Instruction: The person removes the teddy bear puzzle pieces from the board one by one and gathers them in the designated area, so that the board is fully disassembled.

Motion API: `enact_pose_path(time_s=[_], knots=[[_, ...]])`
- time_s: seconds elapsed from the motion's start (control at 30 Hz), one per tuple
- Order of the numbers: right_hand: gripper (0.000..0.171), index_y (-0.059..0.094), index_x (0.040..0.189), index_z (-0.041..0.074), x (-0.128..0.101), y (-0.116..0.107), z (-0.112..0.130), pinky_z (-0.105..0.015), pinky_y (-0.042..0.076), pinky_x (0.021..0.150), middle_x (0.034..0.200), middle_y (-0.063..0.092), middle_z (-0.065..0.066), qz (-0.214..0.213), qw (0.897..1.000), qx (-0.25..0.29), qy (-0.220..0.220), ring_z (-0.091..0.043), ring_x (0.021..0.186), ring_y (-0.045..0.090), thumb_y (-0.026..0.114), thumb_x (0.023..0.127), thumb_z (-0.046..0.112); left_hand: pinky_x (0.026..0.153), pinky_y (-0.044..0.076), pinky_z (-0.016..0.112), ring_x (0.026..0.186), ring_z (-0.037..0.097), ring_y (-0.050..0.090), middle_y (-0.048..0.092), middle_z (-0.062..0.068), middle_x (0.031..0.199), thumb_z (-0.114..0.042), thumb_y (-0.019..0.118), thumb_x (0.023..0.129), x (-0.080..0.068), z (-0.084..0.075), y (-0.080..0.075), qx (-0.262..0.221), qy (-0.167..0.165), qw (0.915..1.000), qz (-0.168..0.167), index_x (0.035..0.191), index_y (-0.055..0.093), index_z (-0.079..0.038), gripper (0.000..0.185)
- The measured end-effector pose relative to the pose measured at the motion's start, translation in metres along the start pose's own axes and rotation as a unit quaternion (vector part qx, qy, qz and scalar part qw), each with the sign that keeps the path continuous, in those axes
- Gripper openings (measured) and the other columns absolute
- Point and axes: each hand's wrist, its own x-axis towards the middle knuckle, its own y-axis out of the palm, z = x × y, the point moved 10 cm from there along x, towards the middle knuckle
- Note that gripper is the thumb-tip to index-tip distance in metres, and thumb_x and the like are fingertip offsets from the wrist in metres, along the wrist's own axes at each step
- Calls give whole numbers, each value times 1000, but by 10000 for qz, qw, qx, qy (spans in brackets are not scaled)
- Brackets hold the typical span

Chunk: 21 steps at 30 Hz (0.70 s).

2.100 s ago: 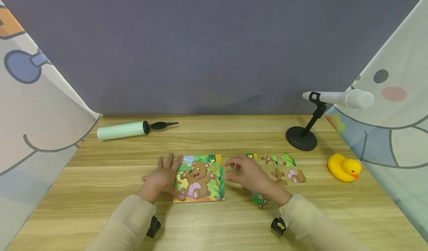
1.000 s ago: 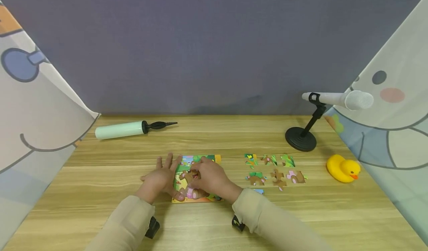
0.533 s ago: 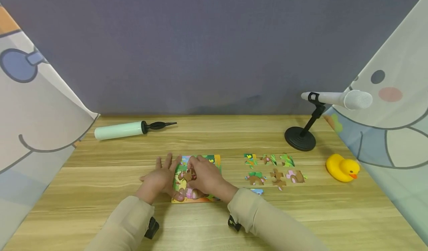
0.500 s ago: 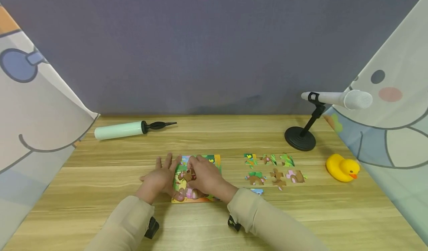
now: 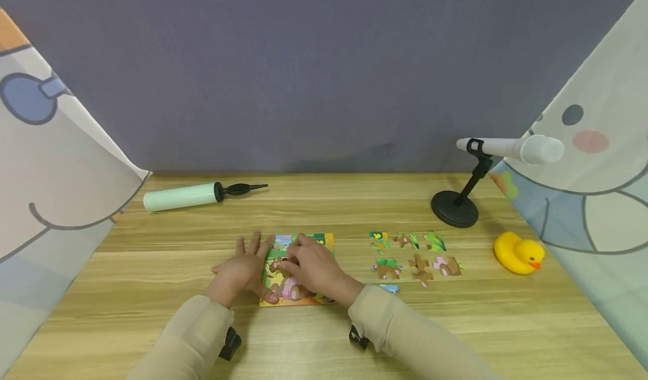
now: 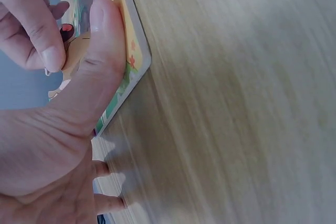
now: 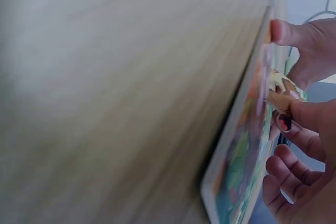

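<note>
The puzzle board [image 5: 298,270] lies flat on the worktop [image 5: 324,211], near its front edge, printed with a bear among green leaves. The left hand [image 5: 242,270] rests at the board's left edge with fingers spread and straight; the left wrist view shows its thumb [image 6: 102,61] pressed down on the board's orange border — in my judgement a brace, so the board does not slide while a piece is worked. It grips nothing.

The right hand [image 5: 310,265] sits over the middle of the board, fingers curled. The right wrist view shows a brown puzzle piece [image 7: 281,95] pinched at the fingertips [image 7: 304,114], held just above or against the board face; whether it touches the surface cannot be told. The pinch at the piece's edge probably gives the control needed to lift or seat it.

Loose pieces [image 5: 412,253] lie in two short rows on the worktop to the right of the board, apart from each other, with one more blue piece [image 5: 388,289] nearer the front, beside the right sleeve [image 5: 405,329].

Further off: a pale green hand pump [image 5: 192,195] at the back left, a white microphone on a black stand [image 5: 476,183] at the back right, and a yellow rubber duck [image 5: 518,253] at the far right.
</note>
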Motion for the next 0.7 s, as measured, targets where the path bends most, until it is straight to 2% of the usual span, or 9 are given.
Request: enact_pose_path(time_s=[0.13,0.27,0.47,0.7], knots=[[29,55,68,21,1,0,-1,-15,39,54,83,46,7,-3,9998,121,144,-6,70,44,55,89,40,66,27,79,130,50,1,-3,20,149,-59,76,46,0,-1,0,-16,-3,10000,3,147,6,-13,131],[27,57,70,20,1,0,-3,-16,38,50,76,43,7,-44,9990,219,393,-6,64,41,57,87,40,66,27,80,130,51,1,-3,21,149,-57,76,46,-1,-1,0,-54,5,10000,1,147,6,-13,131],[29,54,66,20,3,0,-3,-16,36,47,74,42,7,-29,9981,56,606,-6,64,40,57,87,39,66,27,80,130,51,1,-2,21,149,-57,77,46,-2,-1,-2,-70,8,10000,-20,147,6,-13,130],[28,58,64,18,6,-2,-7,-17,38,46,74,42,5,15,9960,513,737,-8,62,42,60,87,34,65,27,79,130,52,2,-1,22,149,-58,76,45,-2,-2,-3,-45,41,10000,-64,146,7,-12,131]])
